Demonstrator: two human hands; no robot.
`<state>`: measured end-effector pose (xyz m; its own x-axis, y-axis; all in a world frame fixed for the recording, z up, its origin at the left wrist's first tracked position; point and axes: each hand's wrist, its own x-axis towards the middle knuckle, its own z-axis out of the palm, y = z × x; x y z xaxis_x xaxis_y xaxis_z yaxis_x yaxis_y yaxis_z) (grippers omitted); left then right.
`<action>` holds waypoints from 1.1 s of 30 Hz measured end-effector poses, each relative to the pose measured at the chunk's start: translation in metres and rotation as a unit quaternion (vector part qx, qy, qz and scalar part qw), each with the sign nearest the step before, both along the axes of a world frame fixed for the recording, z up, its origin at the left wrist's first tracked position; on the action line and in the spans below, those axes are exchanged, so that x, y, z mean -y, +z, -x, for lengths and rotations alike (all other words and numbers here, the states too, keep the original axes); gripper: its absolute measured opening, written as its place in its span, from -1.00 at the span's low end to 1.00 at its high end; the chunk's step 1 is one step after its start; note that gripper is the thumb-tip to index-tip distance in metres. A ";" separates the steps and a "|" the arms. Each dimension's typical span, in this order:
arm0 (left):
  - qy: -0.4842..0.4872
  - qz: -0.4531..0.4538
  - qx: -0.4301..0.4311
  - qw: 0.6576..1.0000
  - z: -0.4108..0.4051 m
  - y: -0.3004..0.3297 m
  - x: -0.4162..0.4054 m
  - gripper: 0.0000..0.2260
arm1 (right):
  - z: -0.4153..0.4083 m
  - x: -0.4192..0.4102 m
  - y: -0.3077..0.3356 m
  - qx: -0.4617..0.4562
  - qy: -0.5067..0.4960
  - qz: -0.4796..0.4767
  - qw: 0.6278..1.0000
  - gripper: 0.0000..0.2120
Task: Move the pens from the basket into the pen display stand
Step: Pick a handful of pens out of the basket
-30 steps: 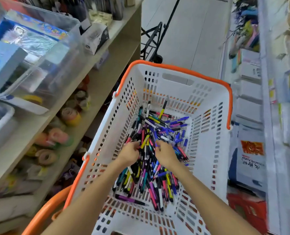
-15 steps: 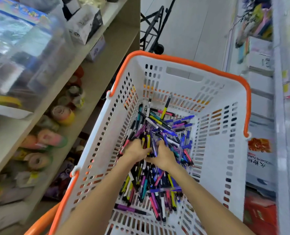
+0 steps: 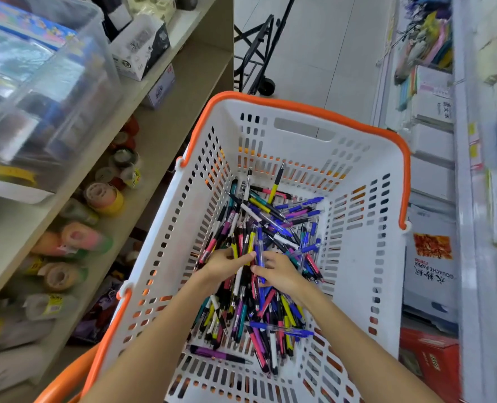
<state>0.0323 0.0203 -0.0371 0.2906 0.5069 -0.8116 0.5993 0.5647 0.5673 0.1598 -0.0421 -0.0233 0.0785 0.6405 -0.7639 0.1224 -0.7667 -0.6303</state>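
A narrow shop aisle with a pale tiled floor [image 3: 322,48] runs between a beige wooden shelving unit [image 3: 165,123] on the left and white racks of paper goods [image 3: 433,146] on the right. In the middle stands a white perforated plastic basket with an orange rim [image 3: 366,216], and on its bottom lies a loose heap of multicoloured click pens [image 3: 273,225], crossed every way. Both hands are down in that heap, probably because tangled pens are easier to gather into a bundle with two hands than one by one. The left hand [image 3: 224,264] curls its fingers round several pens at the near middle of the pile. The right hand [image 3: 279,273], just beside it, pinches a blue pen [image 3: 260,257] between thumb and fingers, seemingly lining it up with the others. The pen display stand is nowhere in view, so the carrying step looks not yet begun.

On the left shelves sit a clear plastic storage bin [image 3: 46,91], small white cartons [image 3: 139,48] and rolls of coloured tape [image 3: 104,196]. A black folding trolley [image 3: 256,62] stands beyond the basket. The basket's tall walls hem in the forearms, and pens lying across the bundle may snag when it is lifted.
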 end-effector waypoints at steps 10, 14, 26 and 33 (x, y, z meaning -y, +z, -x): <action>0.113 0.153 0.146 0.971 0.011 0.018 0.022 -0.51 | 0.000 0.019 0.033 -0.022 -0.062 -0.029 0.997 -0.54; 0.113 0.147 0.197 0.963 0.016 0.027 0.025 -0.59 | 0.003 0.028 0.041 0.010 -0.053 -0.049 0.997 -0.53; 0.155 0.070 0.236 0.957 0.016 0.042 0.031 -0.74 | 0.024 0.038 0.051 0.100 -0.107 -0.091 0.985 -0.61; 0.112 0.111 0.190 0.969 0.020 0.044 0.027 -0.40 | 0.022 0.047 0.050 0.023 -0.263 -0.104 0.959 -0.68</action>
